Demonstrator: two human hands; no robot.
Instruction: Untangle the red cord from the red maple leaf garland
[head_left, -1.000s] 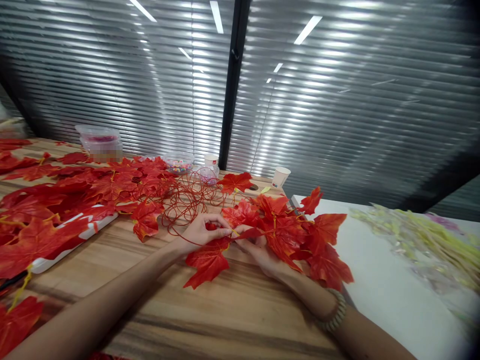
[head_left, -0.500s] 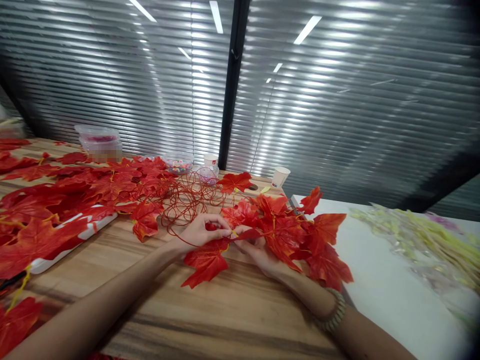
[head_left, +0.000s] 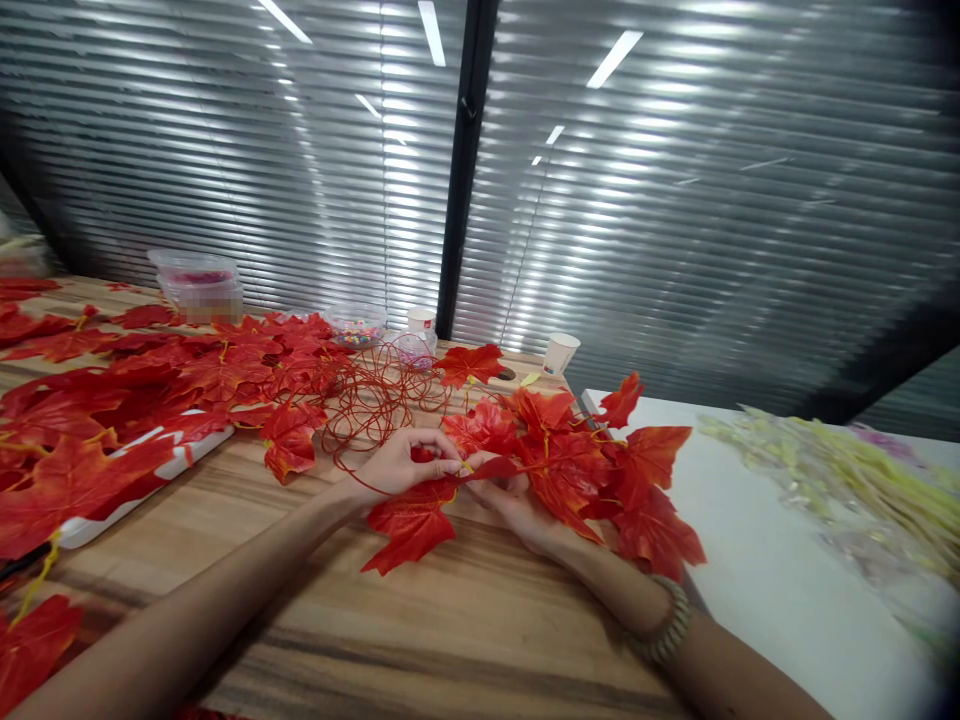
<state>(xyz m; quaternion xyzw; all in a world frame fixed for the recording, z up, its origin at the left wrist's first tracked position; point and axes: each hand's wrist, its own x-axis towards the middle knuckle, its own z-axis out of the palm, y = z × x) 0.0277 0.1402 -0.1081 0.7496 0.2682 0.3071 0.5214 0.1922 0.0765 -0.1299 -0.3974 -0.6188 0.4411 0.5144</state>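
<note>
My left hand and my right hand meet over the middle of the wooden table. Between their fingertips they pinch the yellow stem of a red artificial maple leaf, whose blade hangs down below. Red cord runs past my left hand to the stem. A cluster of red maple leaves lies just beyond and to the right of my right hand, one leaf partly over its fingers. Behind my left hand spreads a loose tangle of red cord.
Many red leaves cover the table's left side, some on a white tray. Clear plastic tubs, a bowl of coloured beads and a paper cup stand along the back. Yellow strands lie on a white surface to the right.
</note>
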